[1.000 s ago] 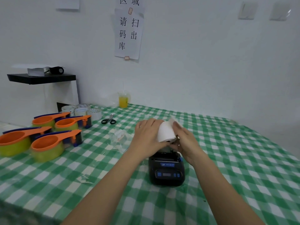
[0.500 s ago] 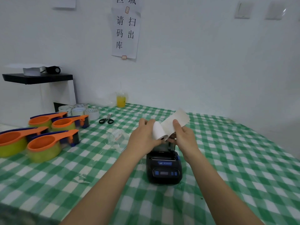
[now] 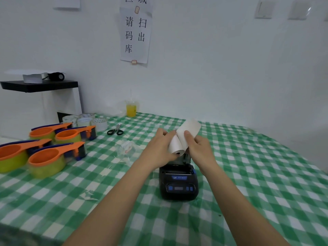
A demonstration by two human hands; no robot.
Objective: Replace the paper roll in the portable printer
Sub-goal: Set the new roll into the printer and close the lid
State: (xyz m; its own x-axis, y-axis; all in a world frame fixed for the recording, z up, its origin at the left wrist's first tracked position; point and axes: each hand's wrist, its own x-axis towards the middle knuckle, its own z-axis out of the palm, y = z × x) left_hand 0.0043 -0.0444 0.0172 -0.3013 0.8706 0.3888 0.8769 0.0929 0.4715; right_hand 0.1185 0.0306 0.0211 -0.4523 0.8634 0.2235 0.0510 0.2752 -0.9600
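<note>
The paper roll (image 3: 174, 145) is white and is held in the air just above the rear of the portable printer (image 3: 178, 183), between both hands. The left hand (image 3: 159, 148) wraps round the roll from its left side, fingers curled over the top. The right hand (image 3: 199, 150) pinches the loose end of the paper (image 3: 189, 129), thumb on its near face, and this strip stands up and away from the roll toward the far right. The printer is black with blue buttons and sits on the green-and-white checked tablecloth (image 3: 257, 174); its paper bay at the back is mostly hidden behind the hands. To the left of the hands lies a crumpled clear wrapper (image 3: 126, 148). Farther back are black-handled scissors (image 3: 115, 131), several tape rolls (image 3: 85, 120) and a cup of orange drink (image 3: 131, 109). At the left edge stand four orange-and-green tape dispensers (image 3: 46, 150). A paper sign (image 3: 135, 32) with printed characters hangs on the white wall.
</note>
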